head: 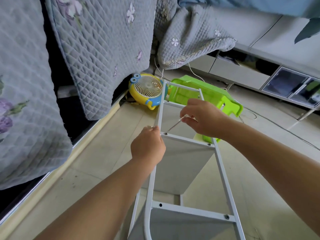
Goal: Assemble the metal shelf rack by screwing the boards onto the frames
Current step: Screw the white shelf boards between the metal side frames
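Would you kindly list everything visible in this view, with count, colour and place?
frame: one, white metal, centre, running away from the camera
boards: at least two, pale grey, under the crossbars
tool: one, thin, silver, tip at a crossbar screw
fan: one, yellow and blue, floor beyond the frame
stool: one, green plastic, tipped over behind the frame
quilts: several, grey floral, left and top
left hand: grip on the frame's left rail
right hand: pinches the tool
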